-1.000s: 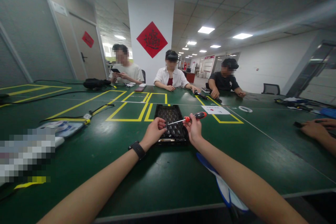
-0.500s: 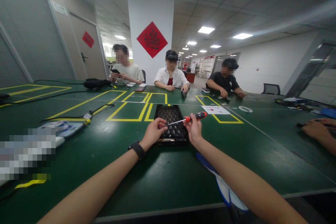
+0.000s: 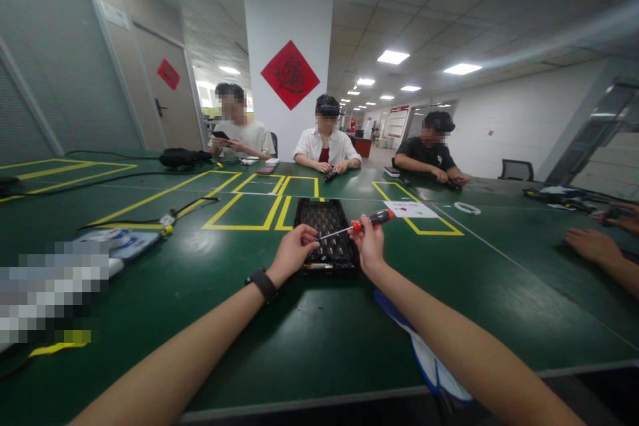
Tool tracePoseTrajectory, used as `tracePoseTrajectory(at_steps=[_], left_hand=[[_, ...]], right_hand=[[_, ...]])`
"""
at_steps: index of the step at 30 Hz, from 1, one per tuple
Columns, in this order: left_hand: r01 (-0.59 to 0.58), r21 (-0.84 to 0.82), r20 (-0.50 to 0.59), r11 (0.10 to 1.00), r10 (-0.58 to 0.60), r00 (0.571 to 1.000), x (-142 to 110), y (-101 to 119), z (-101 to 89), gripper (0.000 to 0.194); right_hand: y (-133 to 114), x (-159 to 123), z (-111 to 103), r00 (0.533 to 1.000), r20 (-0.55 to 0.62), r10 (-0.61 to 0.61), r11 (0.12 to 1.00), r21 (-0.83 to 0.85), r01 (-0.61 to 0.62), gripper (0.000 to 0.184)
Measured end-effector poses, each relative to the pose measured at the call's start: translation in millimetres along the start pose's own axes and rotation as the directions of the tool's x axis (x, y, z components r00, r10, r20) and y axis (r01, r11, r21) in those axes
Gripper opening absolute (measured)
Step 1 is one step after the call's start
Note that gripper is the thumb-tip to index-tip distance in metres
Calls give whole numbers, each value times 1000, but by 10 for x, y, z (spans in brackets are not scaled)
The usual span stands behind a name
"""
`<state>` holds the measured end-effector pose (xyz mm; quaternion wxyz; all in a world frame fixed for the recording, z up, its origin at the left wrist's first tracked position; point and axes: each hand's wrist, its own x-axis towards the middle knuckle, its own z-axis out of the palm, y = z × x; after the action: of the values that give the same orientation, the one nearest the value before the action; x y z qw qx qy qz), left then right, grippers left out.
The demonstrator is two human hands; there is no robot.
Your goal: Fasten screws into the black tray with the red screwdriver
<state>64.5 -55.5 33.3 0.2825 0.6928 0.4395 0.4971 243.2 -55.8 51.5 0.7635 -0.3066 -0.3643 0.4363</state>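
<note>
A screwdriver (image 3: pixel 373 220) with a red and black handle is gripped in my right hand (image 3: pixel 370 246), its thin shaft pointing left. My left hand (image 3: pixel 295 247) is pinched at the tip of the shaft; whatever small piece its fingers hold there is too small to make out. Under both hands lies a black open tray (image 3: pixel 327 271) with rows of small metal-looking pieces in it. My left wrist wears a dark watch (image 3: pixel 261 285).
The green table (image 3: pixel 239 346) carries yellow tape outlines. A white paper (image 3: pixel 410 209) and a white ring (image 3: pixel 467 208) lie beyond my right hand. Bags and cables are at left. Three people sit opposite, and another person's hands (image 3: pixel 594 244) rest at the right edge.
My hands and the screwdriver hold nearly the same pose. Across the table, the middle person's hands have come together around a dark object; the hands at the right edge have moved apart.
</note>
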Motion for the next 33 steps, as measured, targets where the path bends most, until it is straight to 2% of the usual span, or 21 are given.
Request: tracePoseTrajectory(at_steps=[4, 8, 26, 33], left_hand=[[-22, 32, 12, 999, 22, 1000, -7, 13, -7, 21], [-23, 41, 8, 999, 23, 1000, -14, 20, -9, 20], [-18, 14, -12, 1000, 18, 1000, -20, 33, -3, 20], [-31, 32, 11, 999, 31, 999, -25, 39, -9, 18]], right_hand=[[-22, -32, 34, 994, 37, -104, 992, -62, 106, 29], [-29, -53, 45, 989, 43, -142, 985, -91, 145, 28], [-38, -42, 36, 992, 38, -121, 991, -56, 123, 28], [-21, -15, 34, 988, 85, -128, 991, -31, 131, 25]])
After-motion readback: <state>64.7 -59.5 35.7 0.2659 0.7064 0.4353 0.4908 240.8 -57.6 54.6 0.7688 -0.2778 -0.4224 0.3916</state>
